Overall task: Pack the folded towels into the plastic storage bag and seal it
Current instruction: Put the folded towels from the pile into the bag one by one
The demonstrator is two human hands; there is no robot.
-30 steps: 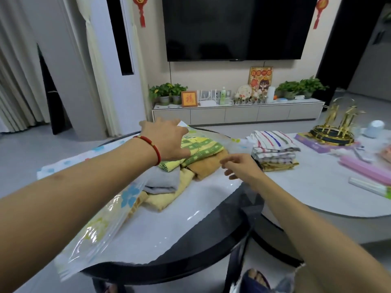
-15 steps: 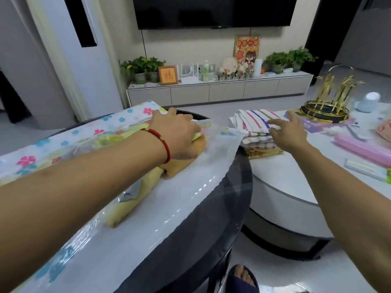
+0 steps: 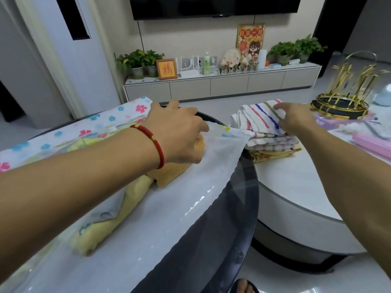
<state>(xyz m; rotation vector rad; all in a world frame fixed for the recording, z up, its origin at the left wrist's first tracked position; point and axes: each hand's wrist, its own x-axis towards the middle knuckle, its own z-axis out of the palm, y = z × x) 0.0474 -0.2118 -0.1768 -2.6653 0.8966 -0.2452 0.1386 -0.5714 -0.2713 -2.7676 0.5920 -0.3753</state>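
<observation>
The plastic storage bag (image 3: pixel 213 166) lies flat across the dark round bench (image 3: pixel 234 218), its open mouth reaching the bench's right edge and its far corner just touching the pile of folded towels (image 3: pixel 273 142) on the neighbouring white bench (image 3: pixel 296 187). Between the two benches a narrow gap shows the floor. Inside the bag sit a yellow towel (image 3: pixel 110 225) and an orange-brown towel (image 3: pixel 169 174), leaving the bag's right half bare and free for more.

The left hand (image 3: pixel 179 134), with a red bracelet (image 3: pixel 152 142) at the wrist, presses on the bag over the orange-brown towel, fingers curled down; whether they pinch the film cannot be told. The right hand (image 3: pixel 296 119) rests on the striped towel (image 3: pixel 260 117) topping the pile, fingers bent over its far edge and gripping it. Beyond the pile stand a gold rack (image 3: pixel 342 96) and a pink box (image 3: pixel 372 144), near the white bench's far side.

Compared with half a second ago, the right hand has closed onto the striped towel's edge, lifting its corner slightly; the left hand keeps its place on the bag.
</observation>
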